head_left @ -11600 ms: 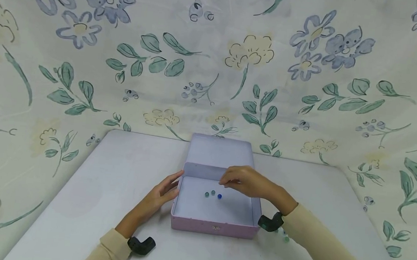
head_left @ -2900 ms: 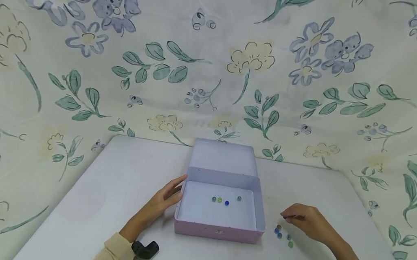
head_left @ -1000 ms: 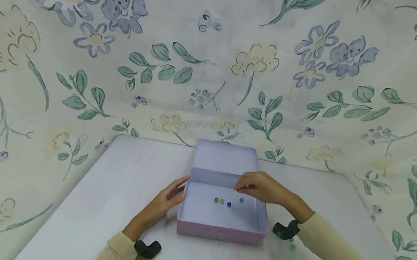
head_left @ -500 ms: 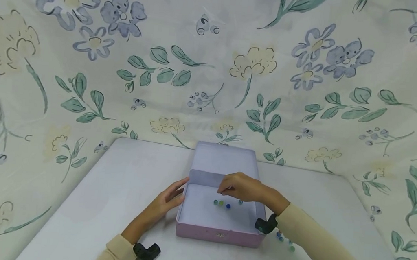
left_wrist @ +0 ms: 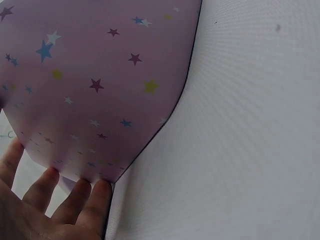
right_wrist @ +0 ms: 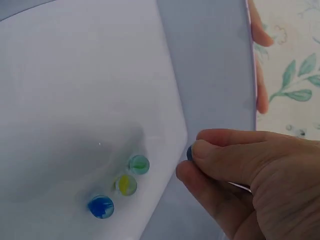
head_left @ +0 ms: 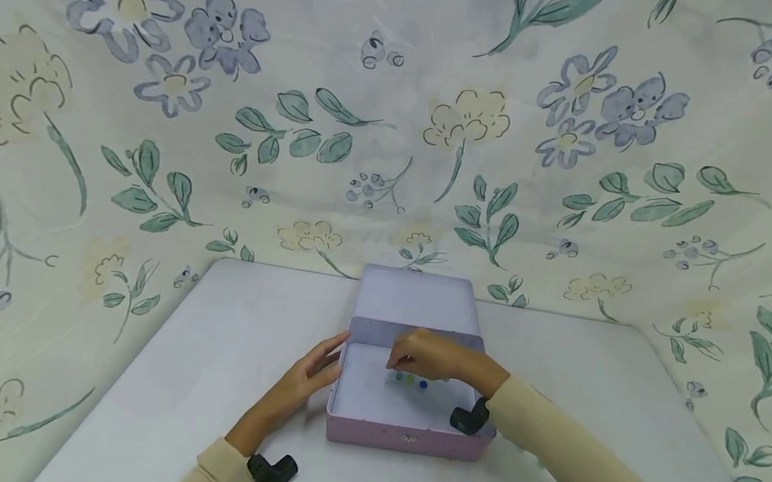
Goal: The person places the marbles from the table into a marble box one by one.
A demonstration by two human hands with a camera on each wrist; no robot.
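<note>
A pink tin box [head_left: 404, 438] with its lid [head_left: 415, 298] folded back stands on the table. Its outer wall carries coloured stars [left_wrist: 96, 85] in the left wrist view. My left hand [head_left: 296, 381] rests straight fingertips against the box's left side. Over the box floor, my right hand [right_wrist: 240, 175] pinches a dark blue marble [right_wrist: 189, 153] between thumb and fingers, mostly covered by them. On the floor beneath lie a green marble [right_wrist: 139, 164], a yellow marble [right_wrist: 126, 185] and a blue marble [right_wrist: 101, 206]. Another marble at the right is nearly hidden by my right hand.
The white table [head_left: 216, 318] extends on both sides of the box, with a flowered cloth [head_left: 392, 158] behind it. Right of the box, my right sleeve [head_left: 568, 437] covers most of the loose marbles there. A black wrist camera [head_left: 469, 418] hangs over the box's front right corner.
A yellow marble has joined those in the box. My right hand went to the marbles outside, came back holding one, and lately moved left and lower over the floor. My left hand stays put.
</note>
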